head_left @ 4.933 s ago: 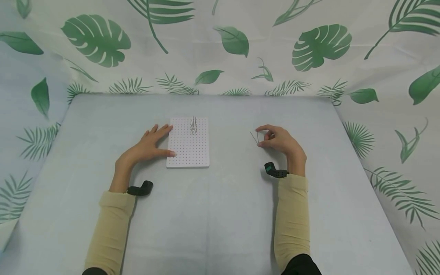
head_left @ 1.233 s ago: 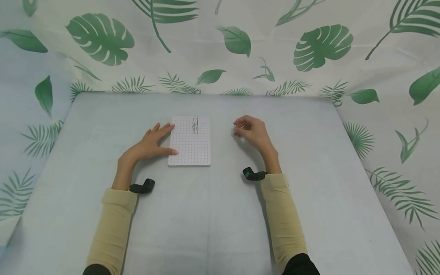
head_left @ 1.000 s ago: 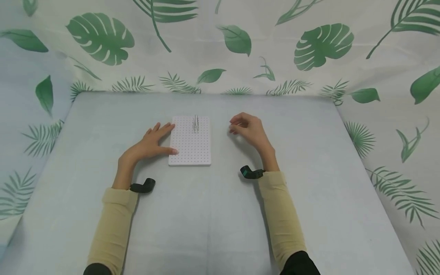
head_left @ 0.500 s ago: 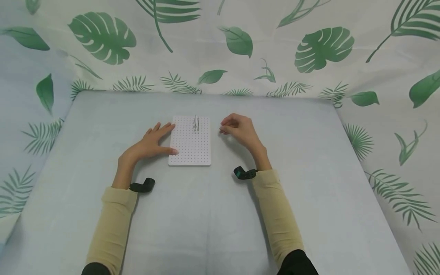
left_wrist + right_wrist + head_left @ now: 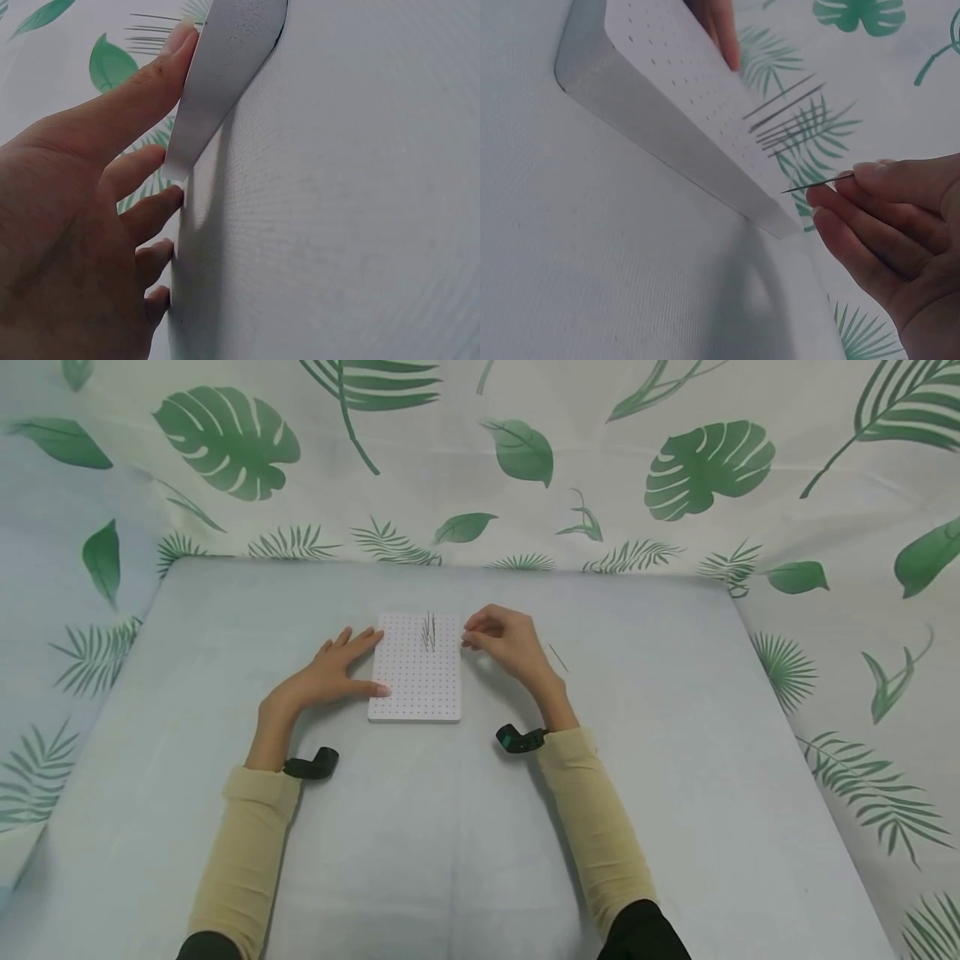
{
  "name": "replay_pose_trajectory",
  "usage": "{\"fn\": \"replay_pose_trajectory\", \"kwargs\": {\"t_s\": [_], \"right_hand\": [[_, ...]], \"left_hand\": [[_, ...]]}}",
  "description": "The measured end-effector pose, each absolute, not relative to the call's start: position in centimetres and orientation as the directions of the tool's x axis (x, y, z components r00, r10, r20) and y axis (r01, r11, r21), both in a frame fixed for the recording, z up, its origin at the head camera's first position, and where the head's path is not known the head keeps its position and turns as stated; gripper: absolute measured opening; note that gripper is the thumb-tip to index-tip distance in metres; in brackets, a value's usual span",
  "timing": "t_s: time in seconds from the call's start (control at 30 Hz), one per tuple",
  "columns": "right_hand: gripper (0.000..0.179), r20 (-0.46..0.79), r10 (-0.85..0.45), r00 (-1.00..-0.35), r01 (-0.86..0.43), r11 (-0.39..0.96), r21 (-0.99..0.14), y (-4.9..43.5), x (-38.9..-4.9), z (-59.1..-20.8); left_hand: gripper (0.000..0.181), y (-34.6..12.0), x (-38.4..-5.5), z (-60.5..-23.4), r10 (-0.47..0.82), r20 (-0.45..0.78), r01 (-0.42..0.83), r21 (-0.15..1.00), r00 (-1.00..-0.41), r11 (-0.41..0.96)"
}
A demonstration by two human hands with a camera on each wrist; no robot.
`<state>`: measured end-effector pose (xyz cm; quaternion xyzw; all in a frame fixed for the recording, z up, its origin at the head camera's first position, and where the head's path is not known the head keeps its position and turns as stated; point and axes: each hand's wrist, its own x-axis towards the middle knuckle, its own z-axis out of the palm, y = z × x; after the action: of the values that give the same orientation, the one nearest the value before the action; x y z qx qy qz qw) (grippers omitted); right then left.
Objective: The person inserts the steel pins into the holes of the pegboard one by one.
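Observation:
A white board (image 5: 416,703) with rows of small holes lies left of the table's middle. Several thin dark needles (image 5: 787,107) stand upright in it near the far edge. My left hand (image 5: 318,681) rests along the board's left side, fingers spread, with the thumb (image 5: 142,97) over the edge. Just off the board's upper right edge, my right hand (image 5: 506,642) pinches another needle (image 5: 817,184) between thumb and fingertips. In the right wrist view its tip points toward the board, close to the standing needles.
One loose needle (image 5: 558,657) lies on the pale tablecloth (image 5: 420,827), right of my right hand. A leaf-printed cloth (image 5: 420,452) hangs behind the table and at both sides. Each wrist wears a black camera (image 5: 315,765).
My right hand has taken a needle from the right and moved left with it to the board's edge. The loose needle shows again behind the hand. My left hand stays at the board.

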<state>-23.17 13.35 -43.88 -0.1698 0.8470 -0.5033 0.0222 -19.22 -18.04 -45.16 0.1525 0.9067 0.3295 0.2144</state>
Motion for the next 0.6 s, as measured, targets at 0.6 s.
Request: {"fn": "replay_pose_trajectory", "kwargs": {"t_s": [0.6], "right_hand": [[0.009,0.164,-0.341,-0.926,-0.303,0.408,-0.861,10.6,-22.9,-43.8]], "left_hand": [[0.099,-18.2,-19.4,-45.2,0.417,-0.296,0.138,0.651,-0.859,0.747]]}}
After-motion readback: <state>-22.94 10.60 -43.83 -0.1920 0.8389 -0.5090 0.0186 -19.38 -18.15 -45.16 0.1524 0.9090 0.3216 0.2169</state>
